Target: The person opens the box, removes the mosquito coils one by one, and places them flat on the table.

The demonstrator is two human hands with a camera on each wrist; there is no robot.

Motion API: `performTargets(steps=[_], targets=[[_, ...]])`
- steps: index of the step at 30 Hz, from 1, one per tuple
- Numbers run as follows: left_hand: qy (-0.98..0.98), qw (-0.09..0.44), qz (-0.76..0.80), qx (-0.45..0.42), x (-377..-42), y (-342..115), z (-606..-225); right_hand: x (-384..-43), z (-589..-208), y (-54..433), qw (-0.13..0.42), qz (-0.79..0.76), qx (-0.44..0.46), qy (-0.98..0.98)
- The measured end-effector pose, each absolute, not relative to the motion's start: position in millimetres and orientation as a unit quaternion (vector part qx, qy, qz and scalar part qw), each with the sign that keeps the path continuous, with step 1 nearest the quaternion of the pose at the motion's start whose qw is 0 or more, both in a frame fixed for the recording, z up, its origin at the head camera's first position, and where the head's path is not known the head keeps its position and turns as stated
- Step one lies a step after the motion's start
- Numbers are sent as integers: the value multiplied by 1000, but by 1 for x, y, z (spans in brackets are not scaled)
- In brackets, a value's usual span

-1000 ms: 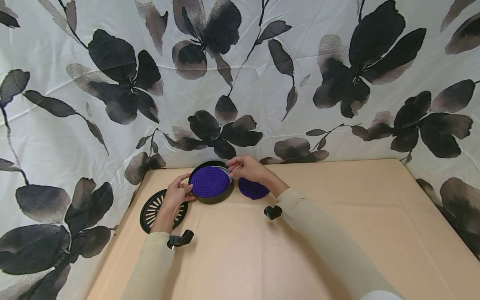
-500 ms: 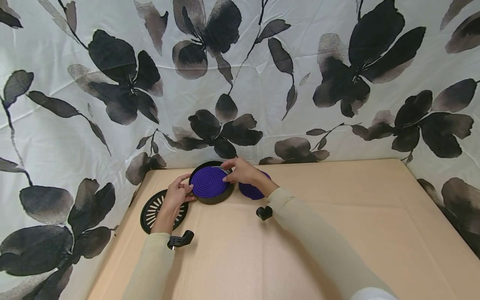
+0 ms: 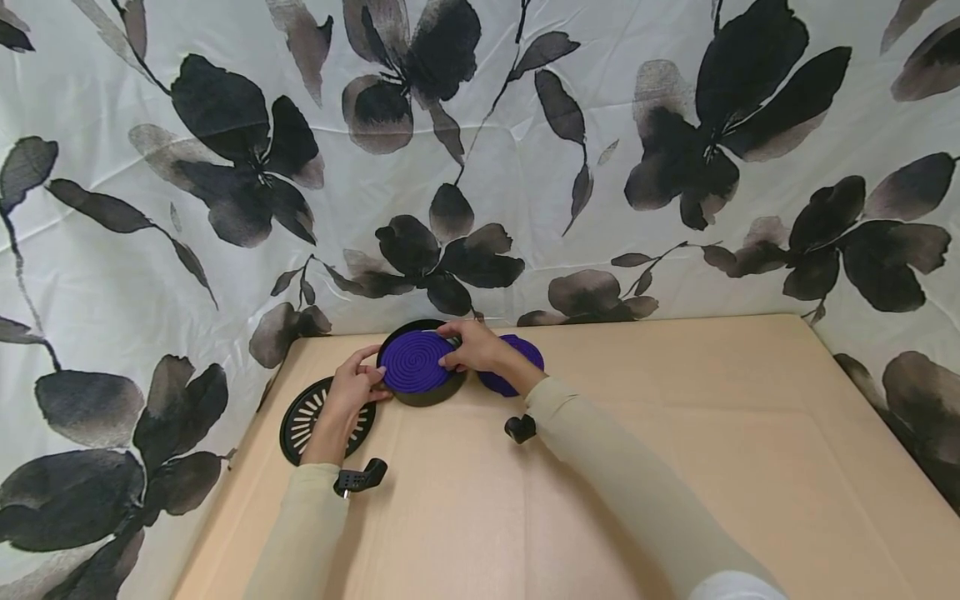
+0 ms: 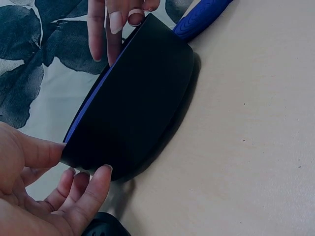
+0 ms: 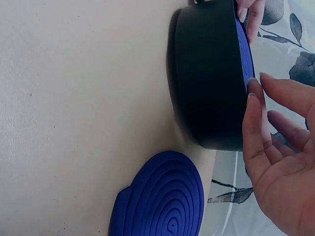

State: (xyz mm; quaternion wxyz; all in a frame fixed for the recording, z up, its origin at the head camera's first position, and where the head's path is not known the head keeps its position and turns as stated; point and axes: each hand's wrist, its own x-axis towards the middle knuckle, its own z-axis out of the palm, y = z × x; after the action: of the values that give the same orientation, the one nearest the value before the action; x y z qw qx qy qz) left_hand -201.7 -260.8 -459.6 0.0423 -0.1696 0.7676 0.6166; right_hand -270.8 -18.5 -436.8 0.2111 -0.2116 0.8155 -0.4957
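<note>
A purple-blue spiral coaster (image 3: 414, 363) lies flush in the mouth of a round black holder (image 4: 133, 98), which stands tilted on the table. My left hand (image 3: 351, 392) grips the holder's left edge, thumb on the rim and fingers against its outer wall. At the opposite edge, my right hand (image 3: 480, 348) pinches the coaster's rim, its thumb and fingertips bent in over the edge. That contact is partly hidden by the hand itself. A second spiral coaster (image 5: 170, 201) lies on the table to the right, partly behind my right wrist in the head view.
A black slotted disc (image 3: 303, 421) lies under my left wrist. Behind the light wooden table (image 3: 675, 417) hangs a white cloth (image 3: 525, 167) with dark flowers, close to the holder. Small black devices (image 3: 362, 477) are strapped to both wrists.
My right hand has moved left and slightly down, over the holder's right edge and onto the coaster's rim. More of the second coaster shows. My left hand and the holder keep their places.
</note>
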Motion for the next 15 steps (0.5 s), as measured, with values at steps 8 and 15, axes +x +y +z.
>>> performTargets(steps=[8, 15], targets=[[768, 45, 614, -177, -202, -261, -460, -268, -437, -21, 189, -459, -227, 837], [767, 44, 615, -179, -202, -261, -460, -270, -437, -23, 170, -449, -240, 843]])
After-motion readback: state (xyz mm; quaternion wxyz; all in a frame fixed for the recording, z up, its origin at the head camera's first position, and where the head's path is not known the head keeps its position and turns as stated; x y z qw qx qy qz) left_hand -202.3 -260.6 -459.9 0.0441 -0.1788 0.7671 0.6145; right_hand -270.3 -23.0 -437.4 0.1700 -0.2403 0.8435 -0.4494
